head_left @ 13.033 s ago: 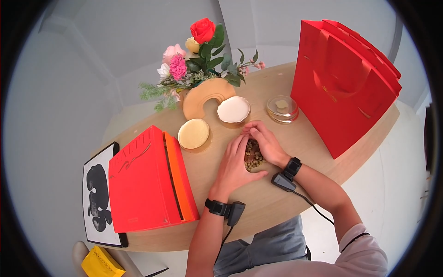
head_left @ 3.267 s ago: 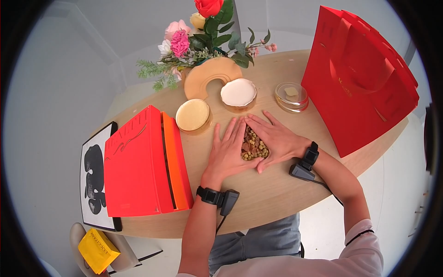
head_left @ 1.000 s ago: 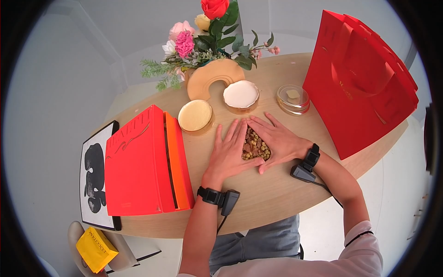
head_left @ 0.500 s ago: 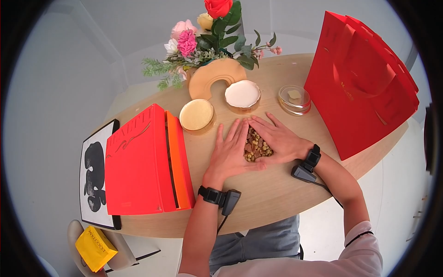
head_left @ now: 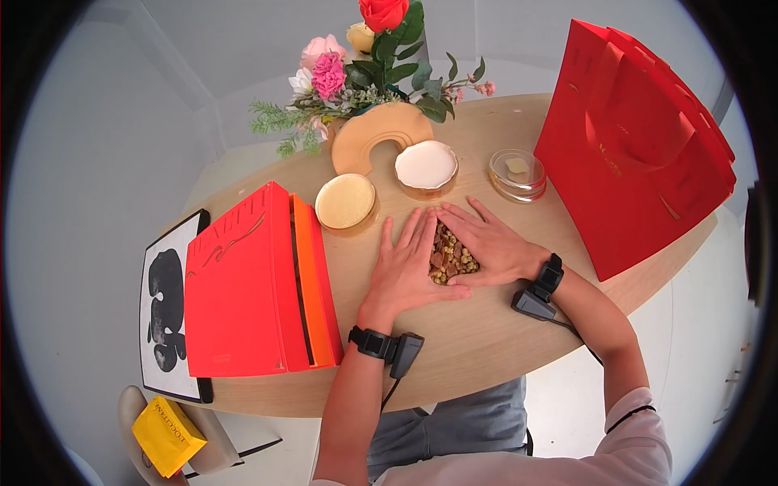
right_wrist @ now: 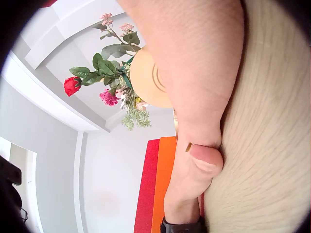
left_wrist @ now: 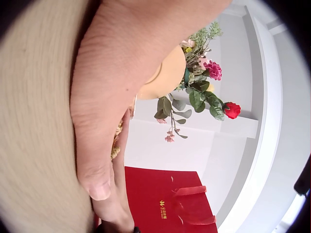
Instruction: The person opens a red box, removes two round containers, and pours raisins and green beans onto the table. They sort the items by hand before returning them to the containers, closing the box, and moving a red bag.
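Note:
In the head view, a low pile of small dried pieces (head_left: 452, 257), round yellow-green bits mixed with flat brown ones, lies on the table. My left hand (head_left: 403, 266) rests along its left side, fingers straight and spread. My right hand (head_left: 504, 249) lies along the other side, also with straight fingers. The fingertips meet at the far end and the thumbs at the near end, framing the pile in a triangle. A few yellowish bits (left_wrist: 116, 141) show behind the left thumb (left_wrist: 95, 160) in the left wrist view. The right thumb (right_wrist: 206, 158) lies low against the tabletop in the right wrist view.
Beyond the hands stand a round tub with a cream lid (head_left: 346, 202), a white-topped tub (head_left: 426, 166) and a clear round dish (head_left: 517, 174). Flowers (head_left: 328, 74) rise behind an arched tan vase (head_left: 365, 138). A red box (head_left: 239, 300) sits left, a red paper bag (head_left: 624, 154) right.
Thirteen seconds ago the hands were cupped round the pile; now they lie flatter with fingers spread. Within the last second the left thumb has slid slightly right over the right thumb.

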`<action>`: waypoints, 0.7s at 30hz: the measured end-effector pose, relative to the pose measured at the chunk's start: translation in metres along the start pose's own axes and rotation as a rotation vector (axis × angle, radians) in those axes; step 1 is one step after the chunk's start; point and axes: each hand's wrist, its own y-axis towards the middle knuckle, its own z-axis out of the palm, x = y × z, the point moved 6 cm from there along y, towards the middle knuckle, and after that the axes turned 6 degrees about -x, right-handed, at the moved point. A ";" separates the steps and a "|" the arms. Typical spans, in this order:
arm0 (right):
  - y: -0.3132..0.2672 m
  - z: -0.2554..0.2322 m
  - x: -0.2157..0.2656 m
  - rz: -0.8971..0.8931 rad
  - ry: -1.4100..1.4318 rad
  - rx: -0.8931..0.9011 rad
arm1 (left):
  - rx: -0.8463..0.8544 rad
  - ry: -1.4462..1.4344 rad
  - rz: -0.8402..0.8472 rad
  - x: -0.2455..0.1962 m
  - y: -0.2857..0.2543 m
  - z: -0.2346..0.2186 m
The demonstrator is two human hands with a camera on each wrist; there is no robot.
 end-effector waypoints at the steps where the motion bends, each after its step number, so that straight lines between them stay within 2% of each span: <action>1: 0.000 0.000 0.000 0.001 -0.002 -0.001 | -0.001 0.002 0.001 0.000 0.001 0.000; 21: -0.001 -0.001 0.001 -0.006 -0.006 -0.016 | -0.020 0.006 0.007 -0.003 0.000 -0.003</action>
